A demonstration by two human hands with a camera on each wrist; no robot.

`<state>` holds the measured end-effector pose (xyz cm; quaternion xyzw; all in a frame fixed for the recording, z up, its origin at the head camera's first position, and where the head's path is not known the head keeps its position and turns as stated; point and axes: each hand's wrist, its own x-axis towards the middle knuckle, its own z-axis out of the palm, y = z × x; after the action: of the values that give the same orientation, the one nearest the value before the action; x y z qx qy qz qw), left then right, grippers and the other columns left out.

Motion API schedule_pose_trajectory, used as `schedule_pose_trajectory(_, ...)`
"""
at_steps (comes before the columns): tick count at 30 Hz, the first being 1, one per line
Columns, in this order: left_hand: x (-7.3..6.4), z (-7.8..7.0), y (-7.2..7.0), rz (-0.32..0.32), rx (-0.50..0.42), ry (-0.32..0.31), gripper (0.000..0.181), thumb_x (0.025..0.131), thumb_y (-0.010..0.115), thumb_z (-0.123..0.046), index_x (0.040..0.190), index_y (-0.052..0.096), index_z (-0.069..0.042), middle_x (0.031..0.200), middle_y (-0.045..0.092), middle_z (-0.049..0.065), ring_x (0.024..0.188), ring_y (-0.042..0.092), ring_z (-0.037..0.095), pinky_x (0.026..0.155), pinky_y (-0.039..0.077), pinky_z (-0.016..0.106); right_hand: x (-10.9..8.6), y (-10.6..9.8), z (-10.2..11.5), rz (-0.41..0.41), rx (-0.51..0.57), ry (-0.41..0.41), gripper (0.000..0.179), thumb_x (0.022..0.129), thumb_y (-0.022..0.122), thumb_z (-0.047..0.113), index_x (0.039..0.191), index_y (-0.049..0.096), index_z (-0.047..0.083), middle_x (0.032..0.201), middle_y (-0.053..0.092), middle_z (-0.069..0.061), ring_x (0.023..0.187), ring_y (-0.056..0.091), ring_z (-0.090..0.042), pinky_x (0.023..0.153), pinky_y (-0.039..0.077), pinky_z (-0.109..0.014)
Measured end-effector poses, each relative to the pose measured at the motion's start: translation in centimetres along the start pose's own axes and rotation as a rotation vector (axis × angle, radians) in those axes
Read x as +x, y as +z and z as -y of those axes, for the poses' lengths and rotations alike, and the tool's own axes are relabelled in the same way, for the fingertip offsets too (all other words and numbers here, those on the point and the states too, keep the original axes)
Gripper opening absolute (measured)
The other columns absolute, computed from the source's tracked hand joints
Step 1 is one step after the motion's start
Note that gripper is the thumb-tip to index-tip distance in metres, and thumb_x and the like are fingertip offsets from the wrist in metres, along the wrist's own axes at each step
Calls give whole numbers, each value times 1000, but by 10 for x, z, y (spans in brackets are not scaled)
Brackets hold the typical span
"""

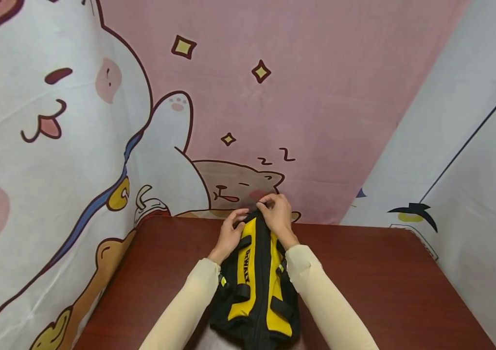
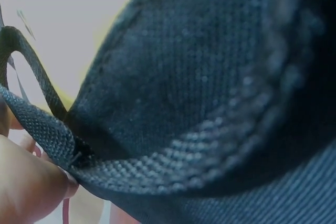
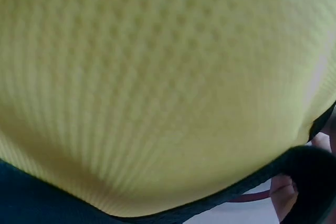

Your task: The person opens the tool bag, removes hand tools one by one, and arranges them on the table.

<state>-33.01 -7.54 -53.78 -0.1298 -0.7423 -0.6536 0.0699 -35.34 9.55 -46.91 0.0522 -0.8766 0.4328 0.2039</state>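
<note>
A black and yellow tool bag (image 1: 252,277), marked DEWALT, lies lengthwise on the table with a black zipper strip (image 1: 262,272) along its top. My left hand (image 1: 228,238) grips the left side of its far end, thumb and fingers at the fabric. At the far tip of the zipper strip, my right hand (image 1: 277,216) pinches the bag with thumb and index finger; whether a zipper pull is between them is hidden. Black webbing (image 2: 157,174) fills much of the left wrist view, near the left hand's fingers (image 2: 31,182). Yellow fabric (image 3: 157,87) fills the right wrist view.
The reddish-brown table (image 1: 370,277) extends to both sides of the bag. Just beyond its far edge hangs a pink and white cartoon-printed cloth (image 1: 318,97), close to both hands. More printed cloth (image 1: 55,194) runs along the left side.
</note>
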Motion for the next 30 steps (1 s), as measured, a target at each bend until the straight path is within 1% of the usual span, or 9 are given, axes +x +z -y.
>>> schedule_pose_trajectory(2,1,1,0,-7,5,-4,38,113,54,1,150,63,-1,138,70,21,128,65,40,105,54,52,0,-1,-2,-7,58,14,9,101,83,16,101,81,7,104,67,-13,89,64,-28,80,51,-38)
schedule_pose_trajectory(5,2,4,0,-30,22,-15,35,112,57,1,146,67,-1,135,72,19,125,67,38,101,56,42,0,-3,-5,-12,134,59,9,102,82,16,102,81,8,105,70,-12,91,67,-27,80,51,-33)
schedule_pose_trajectory(8,4,6,0,-63,32,-30,33,111,61,1,142,70,-1,130,76,18,120,70,35,96,57,33,0,-6,-6,-13,188,93,9,102,82,17,102,82,9,101,74,-11,89,68,-26,77,51,-31)
schedule_pose_trajectory(13,6,6,-1,-111,26,-63,32,109,64,0,140,71,1,125,79,18,114,74,35,90,56,26,-3,-10,-7,2,238,95,8,102,82,17,103,83,10,95,75,-9,83,66,-22,71,50,-27)
schedule_pose_trajectory(15,6,5,-1,-123,33,-74,31,109,65,-1,140,71,1,123,80,18,113,74,35,89,55,25,-4,-11,-8,9,254,90,7,102,82,17,104,84,10,94,75,-8,82,66,-20,70,51,-24)
schedule_pose_trajectory(17,7,4,-1,-135,45,-72,30,109,66,0,138,72,2,121,81,18,112,75,36,87,55,25,-5,-11,-9,19,277,84,8,103,81,17,105,84,10,94,75,-8,82,66,-19,68,52,-22)
schedule_pose_trajectory(21,8,3,-1,-161,68,-49,27,107,67,2,134,73,2,117,82,19,111,75,37,85,56,27,-6,-13,-11,48,350,75,10,104,79,16,107,83,7,93,74,-11,80,67,-23,65,56,-21)
schedule_pose_trajectory(27,9,1,0,-183,62,-50,28,105,69,4,133,74,2,117,82,22,114,76,39,91,61,40,-10,-18,-15,102,406,80,10,106,77,15,108,83,6,92,72,-12,84,68,-32,72,61,-26)
schedule_pose_trajectory(30,10,0,1,-191,58,-53,29,105,69,5,133,73,4,117,81,22,113,76,40,91,61,43,-13,-23,-14,124,421,67,11,105,77,14,107,82,5,92,72,-12,84,68,-32,74,61,-27)
